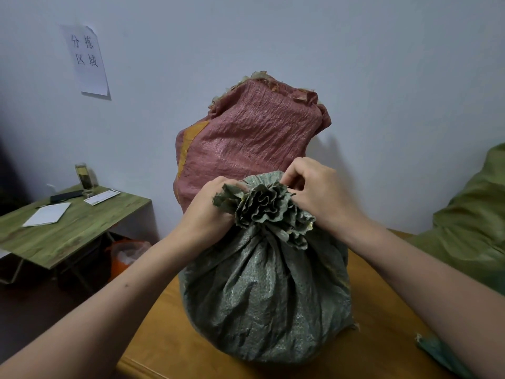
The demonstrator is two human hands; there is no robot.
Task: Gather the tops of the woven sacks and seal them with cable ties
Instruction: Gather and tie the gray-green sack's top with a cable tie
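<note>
A full grey-green woven sack (267,299) stands on the wooden table (166,348) in front of me. Its top (266,207) is bunched into a ruffled bundle. My left hand (209,207) grips the gathered neck from the left. My right hand (318,191) pinches the folds at the bundle's right and far side. Behind it stands a taller pink-red woven sack (248,135) with its top loosely folded. No cable tie can be made out.
Another green woven sack (475,222) lies at the right edge, with a scrap of green sacking (434,351) below it. A small green-topped side table (71,228) at the left holds papers and a glass bottle (84,177). An orange bin (125,254) stands under it.
</note>
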